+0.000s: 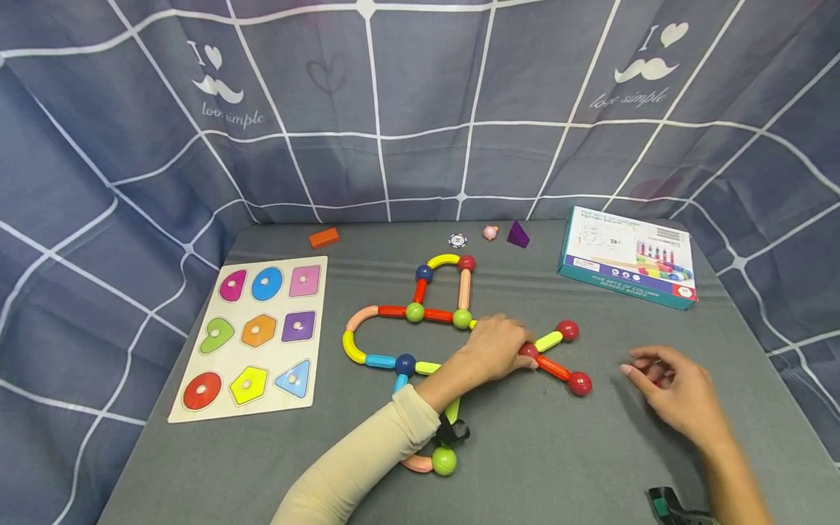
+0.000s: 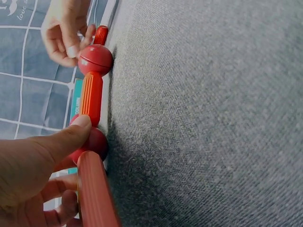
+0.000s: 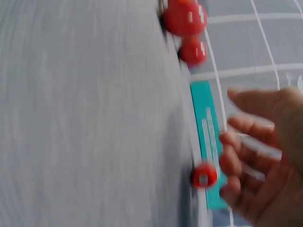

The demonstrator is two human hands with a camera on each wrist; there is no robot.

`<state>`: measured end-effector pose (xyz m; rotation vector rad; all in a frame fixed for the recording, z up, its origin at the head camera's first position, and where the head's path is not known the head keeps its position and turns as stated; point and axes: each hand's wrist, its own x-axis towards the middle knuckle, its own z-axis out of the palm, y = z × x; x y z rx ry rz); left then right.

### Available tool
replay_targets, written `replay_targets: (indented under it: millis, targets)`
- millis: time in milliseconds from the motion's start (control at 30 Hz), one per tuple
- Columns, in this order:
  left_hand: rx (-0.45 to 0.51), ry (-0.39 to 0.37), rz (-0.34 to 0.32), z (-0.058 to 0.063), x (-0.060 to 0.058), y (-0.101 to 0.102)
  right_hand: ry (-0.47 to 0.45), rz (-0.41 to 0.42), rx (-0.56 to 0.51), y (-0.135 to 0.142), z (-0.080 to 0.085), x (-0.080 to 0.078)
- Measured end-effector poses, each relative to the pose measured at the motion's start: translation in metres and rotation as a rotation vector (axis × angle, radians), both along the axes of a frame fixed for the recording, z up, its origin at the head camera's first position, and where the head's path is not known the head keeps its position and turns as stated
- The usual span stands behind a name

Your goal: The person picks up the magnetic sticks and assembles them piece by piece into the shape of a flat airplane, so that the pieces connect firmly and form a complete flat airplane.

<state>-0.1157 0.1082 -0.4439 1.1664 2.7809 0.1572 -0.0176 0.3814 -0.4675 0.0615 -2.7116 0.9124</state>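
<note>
My left hand (image 1: 492, 346) reaches over the right part of a chain of coloured magnetic sticks and balls. Its thumb and fingers grip a red ball (image 2: 97, 143) where sticks join. From that ball a red stick (image 1: 553, 367) runs to another red ball (image 1: 580, 383), and a yellow-green stick (image 1: 548, 341) runs to a third red ball (image 1: 569, 330). To the right, my right hand (image 1: 682, 401) hovers with loosely bent fingers. A short red stick (image 3: 204, 175) sits on the table by its fingertips, mostly hidden in the head view; the right wrist view is blurred.
A wooden shape puzzle board (image 1: 246, 295) lies at left. At the back right is a teal-edged box (image 1: 626, 255). Along the back sit an orange block (image 1: 324, 238), a poker chip (image 1: 457, 240), a small pink figure (image 1: 490, 232) and a purple piece (image 1: 518, 234). A patterned curtain (image 1: 420, 109) hangs behind.
</note>
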Motion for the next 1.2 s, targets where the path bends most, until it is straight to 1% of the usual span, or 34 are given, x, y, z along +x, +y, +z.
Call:
replay_targets:
  millis: [67,100,167,233,300,367,533,600,667,733,800,867,1033,1200]
  targets:
    - [0.015,-0.008,0.004,-0.001,-0.001,-0.002,-0.021,-0.088,0.068,0.010,0.000,0.002]
    - [0.023,-0.013,0.007,-0.001,-0.001,-0.003,-0.049,-0.114,0.100,0.013,0.000,0.003]
    - [0.046,-0.030,0.013,-0.002,-0.001,-0.005,-0.111,-0.131,0.145,0.017,-0.002,0.005]
    - [0.069,-0.042,0.022,-0.002,-0.002,-0.007,-0.155,-0.122,0.155,0.016,-0.003,0.005]
    - [0.089,-0.043,0.025,-0.003,-0.002,-0.009,-0.172,-0.093,0.126,0.012,-0.003,0.002]
    - [0.107,-0.036,0.022,-0.004,-0.003,-0.010,-0.159,-0.060,0.079,0.005,-0.002,-0.003]
    - [0.138,-0.019,0.015,-0.006,-0.004,-0.011,-0.129,0.027,-0.121,-0.016,0.005,-0.024]
    - [0.148,-0.014,0.015,-0.007,-0.004,-0.011,-0.145,0.058,-0.199,-0.023,0.007,-0.032]
    - [0.155,-0.008,0.013,-0.008,-0.004,-0.010,-0.185,0.076,-0.248,-0.029,0.007,-0.039]
    - [0.161,-0.006,0.005,-0.009,-0.004,-0.009,-0.240,0.082,-0.271,-0.033,0.005,-0.043]
    - [0.166,-0.004,-0.001,-0.010,-0.004,-0.008,-0.291,0.076,-0.271,-0.036,0.002,-0.045]
    - [0.169,-0.006,-0.002,-0.010,-0.004,-0.008,-0.328,0.076,-0.279,-0.038,-0.001,-0.047]
    - [0.170,-0.009,0.004,-0.010,-0.004,-0.008,-0.369,0.088,-0.315,-0.044,-0.004,-0.051]
    - [0.160,-0.002,-0.003,-0.010,-0.004,-0.007,-0.385,0.069,-0.328,-0.045,-0.002,-0.051]
